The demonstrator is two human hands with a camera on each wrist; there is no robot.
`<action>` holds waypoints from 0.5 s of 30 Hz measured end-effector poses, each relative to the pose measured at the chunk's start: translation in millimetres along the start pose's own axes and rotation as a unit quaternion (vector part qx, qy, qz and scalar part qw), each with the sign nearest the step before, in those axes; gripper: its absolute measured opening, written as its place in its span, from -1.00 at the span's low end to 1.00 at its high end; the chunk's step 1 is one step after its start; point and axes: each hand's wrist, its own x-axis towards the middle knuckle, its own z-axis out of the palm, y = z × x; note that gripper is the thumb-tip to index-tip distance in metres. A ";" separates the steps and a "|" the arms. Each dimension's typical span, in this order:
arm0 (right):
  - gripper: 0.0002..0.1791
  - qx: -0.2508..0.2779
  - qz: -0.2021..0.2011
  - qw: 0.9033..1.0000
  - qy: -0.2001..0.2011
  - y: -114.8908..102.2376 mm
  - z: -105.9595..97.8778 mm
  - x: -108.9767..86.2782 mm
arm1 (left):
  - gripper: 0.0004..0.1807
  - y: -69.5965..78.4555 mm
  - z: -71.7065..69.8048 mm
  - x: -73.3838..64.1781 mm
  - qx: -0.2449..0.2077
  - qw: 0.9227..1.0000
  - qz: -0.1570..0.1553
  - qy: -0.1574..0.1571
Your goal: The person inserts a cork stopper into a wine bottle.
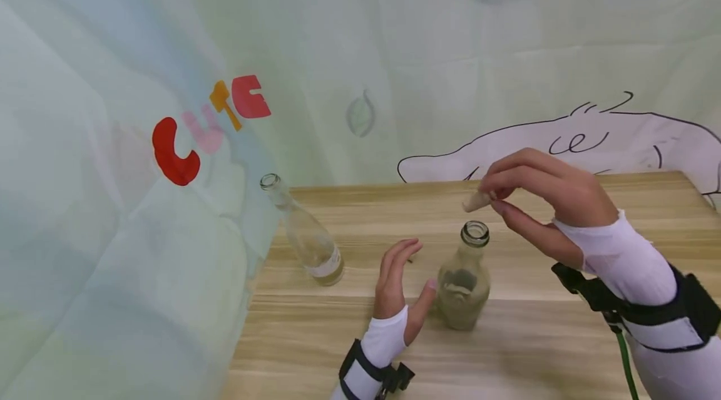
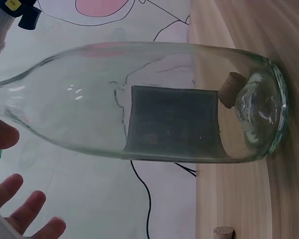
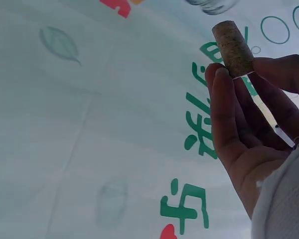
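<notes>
My right hand [image 1: 549, 193] pinches a cork [image 1: 477, 201] between thumb and fingertips, just above the mouth of a clear glass bottle [image 1: 463, 293]. The right wrist view shows the cork [image 3: 233, 48] apart from any glass, its free end pointing away from the fingers. Beside that bottle is my left hand [image 1: 397, 290], thumb and fingers spread and holding nothing. Its thumb is close to the glass; I cannot tell whether they touch. In the left wrist view the upright bottle [image 2: 89, 119] appears sideways, bearing a dark label [image 2: 174, 124].
A second glass bottle [image 1: 310, 237] with a pale label stands to the left on the wooden table [image 1: 315, 350]. One cork [image 2: 231, 89] shows through the glass; another cork [image 2: 223, 232] sits on the table. A printed curtain [image 1: 338, 62] hangs behind and left.
</notes>
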 end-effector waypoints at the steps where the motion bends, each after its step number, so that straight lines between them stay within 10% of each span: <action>1: -0.63 -0.003 -0.010 1.000 0.005 -5.5 -0.9 1.5 | -0.35 0.5 1.2 0.5 -0.006 1.000 0.003 -0.001; 15: -0.64 -0.036 -0.070 0.997 -0.006 -31.8 -0.2 1.1 | -0.39 4.8 14.3 1.1 -0.031 0.999 0.015 -0.015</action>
